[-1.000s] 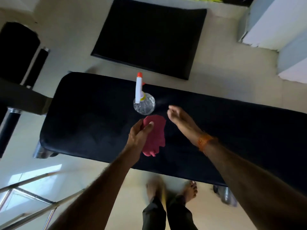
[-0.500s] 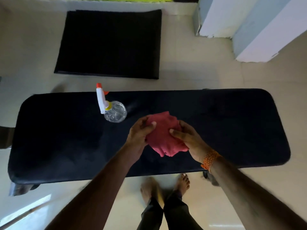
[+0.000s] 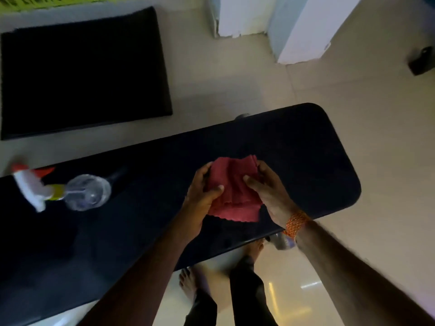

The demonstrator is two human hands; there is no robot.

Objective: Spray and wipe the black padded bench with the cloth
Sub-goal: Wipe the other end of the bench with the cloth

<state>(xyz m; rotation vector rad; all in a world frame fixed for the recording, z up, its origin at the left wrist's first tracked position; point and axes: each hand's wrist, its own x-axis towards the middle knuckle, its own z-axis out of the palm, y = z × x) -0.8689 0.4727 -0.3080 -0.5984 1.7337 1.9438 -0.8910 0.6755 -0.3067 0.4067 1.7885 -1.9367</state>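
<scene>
The black padded bench runs across the view from lower left to its rounded right end. Above its right half I hold a red cloth with both hands. My left hand grips the cloth's left side, thumb on top. My right hand, with an orange thread band at the wrist, grips the right side. The cloth is bunched and hangs just over the pad. A clear spray bottle with a white and orange trigger head stands on the bench at the left, apart from both hands.
A black floor mat lies on the tiled floor beyond the bench. White wall corners stand at the upper right, with a small dark object at the right edge. My bare feet are beside the bench's near edge.
My right hand came over and took hold of the cloth, so both hands now grip it. The cloth moved toward the bench's right end. The view swung right; the bottle stayed put.
</scene>
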